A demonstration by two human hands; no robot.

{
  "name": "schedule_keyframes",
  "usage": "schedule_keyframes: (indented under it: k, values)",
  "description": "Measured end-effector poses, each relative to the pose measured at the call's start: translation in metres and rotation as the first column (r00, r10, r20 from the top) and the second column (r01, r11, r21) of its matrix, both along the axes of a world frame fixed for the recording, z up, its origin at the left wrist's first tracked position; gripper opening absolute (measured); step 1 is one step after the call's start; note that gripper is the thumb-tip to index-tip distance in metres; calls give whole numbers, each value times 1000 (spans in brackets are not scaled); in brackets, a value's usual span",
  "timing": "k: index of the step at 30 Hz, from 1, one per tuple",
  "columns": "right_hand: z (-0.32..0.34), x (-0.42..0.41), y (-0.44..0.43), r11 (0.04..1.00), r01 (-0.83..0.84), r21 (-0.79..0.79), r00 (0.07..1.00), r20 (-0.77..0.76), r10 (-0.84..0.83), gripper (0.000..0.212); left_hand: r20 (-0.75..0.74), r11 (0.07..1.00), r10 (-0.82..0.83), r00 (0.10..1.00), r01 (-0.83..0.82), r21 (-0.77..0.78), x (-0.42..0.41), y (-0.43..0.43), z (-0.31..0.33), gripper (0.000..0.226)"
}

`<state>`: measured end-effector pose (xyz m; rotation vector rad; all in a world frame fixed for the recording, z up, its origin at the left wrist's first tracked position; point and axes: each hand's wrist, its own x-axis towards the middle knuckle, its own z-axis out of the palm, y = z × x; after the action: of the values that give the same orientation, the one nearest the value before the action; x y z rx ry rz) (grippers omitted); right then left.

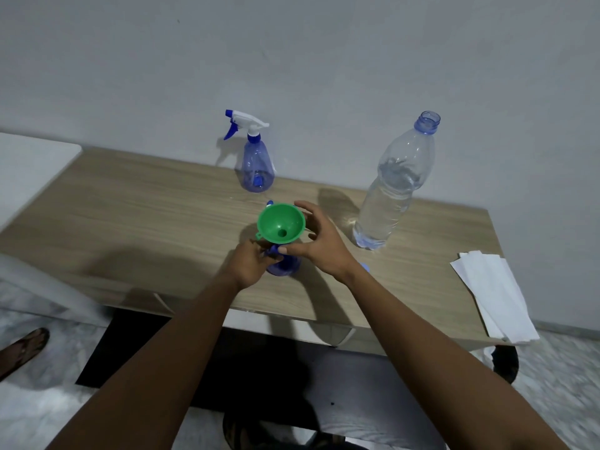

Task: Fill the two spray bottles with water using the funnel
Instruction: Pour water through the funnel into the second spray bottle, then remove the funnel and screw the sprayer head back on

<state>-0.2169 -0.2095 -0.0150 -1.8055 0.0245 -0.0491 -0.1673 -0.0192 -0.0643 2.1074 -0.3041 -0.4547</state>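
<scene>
Wood-grain table [130, 206] against a grey wall [292, 60]. Sandalled foot [22, 349] on the floor, lower left. Capped spray bottle [256, 164] upright at the table's back edge, left of centre. Frame centre: left hand [250, 264], fingers curled round the neck of the open spray bottle [285, 267]; green funnel [281, 224] sits in its mouth. Right hand [319, 248] holds the funnel, index finger over the far rim, thumb by the stem. Uncapped water bottle [389, 190], partly full, right of centre. Paper sheets [496, 297] overhang the table's right edge.
</scene>
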Motion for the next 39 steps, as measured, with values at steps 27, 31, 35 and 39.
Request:
schedule_keyframes:
  k: [27,31,35,39]
  values:
    - [-35,-21,-65,893,70,-445,945,-257,-203,86,60,999,-16,998,14,31,8,10,-16,39]
    - [-43,-23,-63,844,60,-533,955,-215,-205,87,49,1000,-9,999,8,8,7,8,-15,39]
    - [-45,-26,-64,815,101,-570,960,-159,-230,87,64,1000,5,998,-5,0,4,7,-13,43]
    - [-47,-29,-65,832,102,-546,965,-150,-217,97,67,1000,3,998,-1,-25,2,4,-10,37]
